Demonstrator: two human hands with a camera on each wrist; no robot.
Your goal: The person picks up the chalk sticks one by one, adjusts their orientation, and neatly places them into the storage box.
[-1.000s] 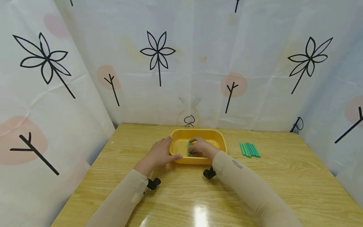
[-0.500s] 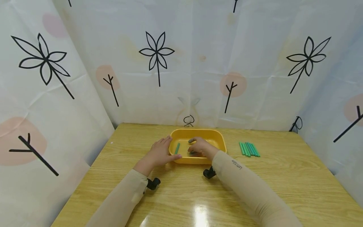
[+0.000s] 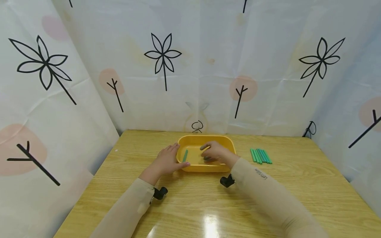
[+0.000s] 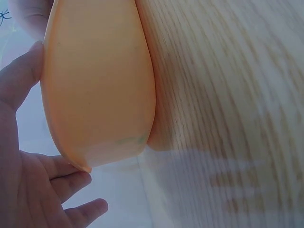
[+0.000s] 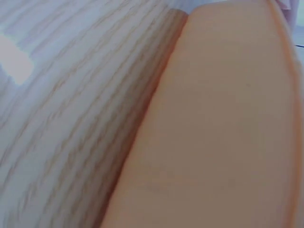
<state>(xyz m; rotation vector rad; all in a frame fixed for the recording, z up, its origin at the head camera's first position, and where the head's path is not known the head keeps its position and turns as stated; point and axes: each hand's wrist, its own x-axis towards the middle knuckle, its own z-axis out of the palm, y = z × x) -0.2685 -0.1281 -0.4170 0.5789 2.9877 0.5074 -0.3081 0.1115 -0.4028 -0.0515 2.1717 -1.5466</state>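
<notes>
A yellow rectangular tray (image 3: 208, 169) stands near the back of the table. My left hand (image 3: 167, 161) rests on its front left corner, thumb over the front rim and the other fingers spread along the left side. In the left wrist view those fingers (image 4: 71, 185) touch the tray's rim. One green stick (image 3: 185, 155) lies slanted in the tray at the left. Over the tray's right half is my right hand (image 3: 217, 153), its fingers loosely bent and apart, holding nothing visible. The right wrist view shows only the tray's outer wall (image 5: 204, 123) and wood.
Several green and teal sticks (image 3: 260, 156) lie side by side on the table, right of the tray. A white patterned cloth (image 3: 208, 99) hangs behind and at both sides. The wooden table (image 3: 190, 201) reaches toward me, with a bright reflection near the front.
My right hand held a green stick in the tray, then let it go at the left side. Since then the hand has moved slightly right. My left hand keeps its place.
</notes>
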